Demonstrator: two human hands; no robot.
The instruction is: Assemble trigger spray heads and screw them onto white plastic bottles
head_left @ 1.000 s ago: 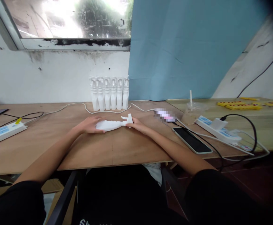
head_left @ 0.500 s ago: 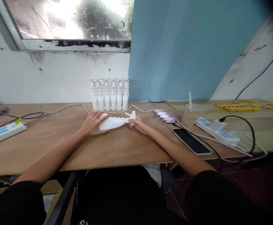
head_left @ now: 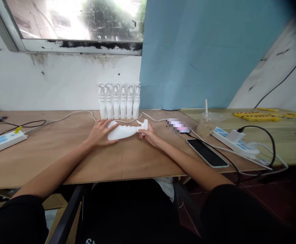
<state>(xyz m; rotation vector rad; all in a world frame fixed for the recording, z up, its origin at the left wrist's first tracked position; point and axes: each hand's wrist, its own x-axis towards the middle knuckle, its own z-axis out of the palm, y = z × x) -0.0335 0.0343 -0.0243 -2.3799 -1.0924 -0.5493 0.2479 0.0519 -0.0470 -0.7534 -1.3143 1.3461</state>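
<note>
A white spray bottle (head_left: pixel 123 131) is held lying on its side just above the wooden table (head_left: pixel 61 152). My left hand (head_left: pixel 100 133) grips its body at the left end. My right hand (head_left: pixel 148 134) holds the trigger head at the right end. Right behind it, several identical white spray bottles (head_left: pixel 118 101) stand upright in a row against the wall.
A dark phone (head_left: pixel 207 152) lies to the right, with a plastic cup with straw (head_left: pixel 208 122) and a white power strip (head_left: pixel 235 142) with cables beyond it. Another power strip (head_left: pixel 0 142) lies at the left. Yellow pieces (head_left: pixel 261 117) sit far right.
Both hands have carried the lying bottle a little away from me, toward the row of bottles, and its trigger end has risen slightly.
</note>
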